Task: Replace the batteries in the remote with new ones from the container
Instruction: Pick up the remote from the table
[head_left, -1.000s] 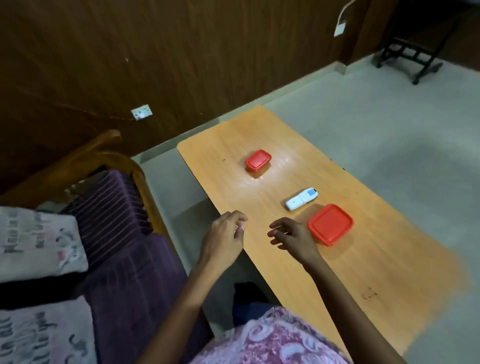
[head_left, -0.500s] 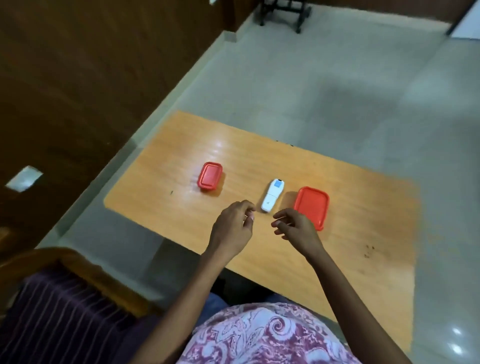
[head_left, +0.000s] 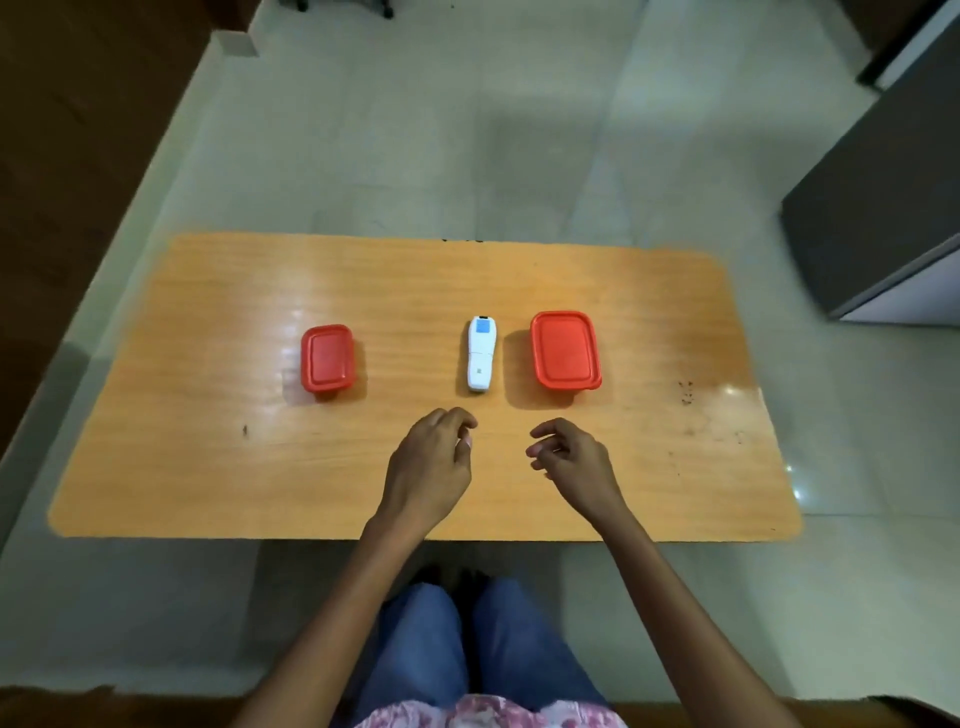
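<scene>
A white remote (head_left: 480, 354) with a small blue screen lies lengthwise at the middle of the wooden table (head_left: 208, 467). Left of it stands a small red lidded container (head_left: 327, 357). Right of it stands a larger red lidded container (head_left: 565, 349). Both lids are on, so their contents are hidden. My left hand (head_left: 434, 462) hovers just in front of the remote, fingers loosely curled and holding nothing. My right hand (head_left: 571, 462) hovers beside it, in front of the larger container, fingers curled apart and empty.
The table stands on a pale tiled floor. A dark grey cabinet (head_left: 883, 208) is at the far right. A dark wooden wall (head_left: 62, 156) runs along the left. My knees in blue jeans (head_left: 467, 649) are under the table's near edge.
The view has swung from the left to face the table squarely. Both hands have stayed empty in front of the remote, a little further apart now.
</scene>
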